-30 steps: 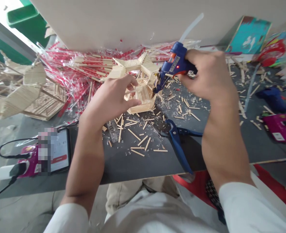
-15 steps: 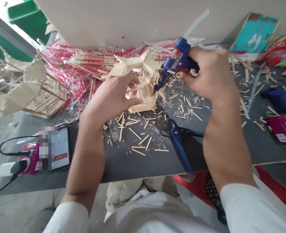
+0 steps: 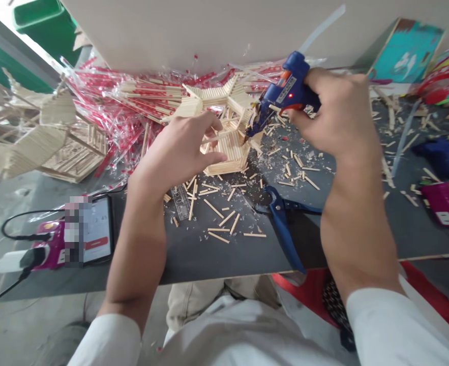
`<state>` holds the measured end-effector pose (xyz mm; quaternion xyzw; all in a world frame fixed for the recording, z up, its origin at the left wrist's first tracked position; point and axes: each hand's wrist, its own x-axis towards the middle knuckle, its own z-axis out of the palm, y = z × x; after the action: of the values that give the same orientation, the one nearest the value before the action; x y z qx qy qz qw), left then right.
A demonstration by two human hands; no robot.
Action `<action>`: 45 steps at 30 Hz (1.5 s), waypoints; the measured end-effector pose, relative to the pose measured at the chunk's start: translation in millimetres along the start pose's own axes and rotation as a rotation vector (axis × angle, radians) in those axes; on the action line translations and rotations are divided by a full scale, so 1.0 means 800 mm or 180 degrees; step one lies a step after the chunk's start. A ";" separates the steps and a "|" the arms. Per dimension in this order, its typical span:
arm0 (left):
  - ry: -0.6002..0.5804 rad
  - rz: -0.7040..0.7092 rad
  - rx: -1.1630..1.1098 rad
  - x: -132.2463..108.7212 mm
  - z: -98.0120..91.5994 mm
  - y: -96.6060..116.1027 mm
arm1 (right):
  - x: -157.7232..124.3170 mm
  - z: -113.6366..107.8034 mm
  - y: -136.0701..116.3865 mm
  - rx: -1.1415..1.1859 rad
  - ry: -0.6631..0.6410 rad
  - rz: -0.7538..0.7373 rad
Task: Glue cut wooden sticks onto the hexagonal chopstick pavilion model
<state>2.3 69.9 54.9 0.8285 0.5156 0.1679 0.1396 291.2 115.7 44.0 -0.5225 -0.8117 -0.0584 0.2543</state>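
Note:
My right hand (image 3: 338, 112) is wrapped round a blue hot glue gun (image 3: 285, 94) with a lit red light and a clear glue stick (image 3: 323, 26) rising from its back. Its nozzle points down at the right side of a model built of thin wooden sticks (image 3: 232, 161), which has a layered base and slatted panels above. At the model's left, my left hand (image 3: 182, 147) curls its thumb and fingers round the near side. A pale stick crosses between those fingers; whether it is loose or part of the model, I cannot tell.
Blue cutters (image 3: 281, 223) and scattered stick offcuts (image 3: 218, 236) lie in front. Bagged red-tipped sticks (image 3: 144, 99) fill the back. A larger stick model (image 3: 60, 137) and a phone (image 3: 96, 229) are at left; a second glue gun (image 3: 440, 155) and a pink power block (image 3: 443, 203) at right.
The view has shifted slightly, moving most things a little to the right. The glue gun's nozzle has risen slightly and stays by the model's right side; the left hand keeps its place.

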 end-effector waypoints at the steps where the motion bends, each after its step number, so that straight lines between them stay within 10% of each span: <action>1: -0.0004 0.0010 0.0003 0.000 -0.001 0.001 | 0.000 0.000 -0.001 0.0020 0.0010 0.0013; 45: -0.0206 0.0104 0.0436 0.000 0.006 0.011 | 0.001 0.007 -0.014 -0.0148 0.0417 0.0255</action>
<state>11.6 66.2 54.1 0.8494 0.5076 0.1075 0.0964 279.1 112.9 41.8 -0.5554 -0.7703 -0.1010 0.2968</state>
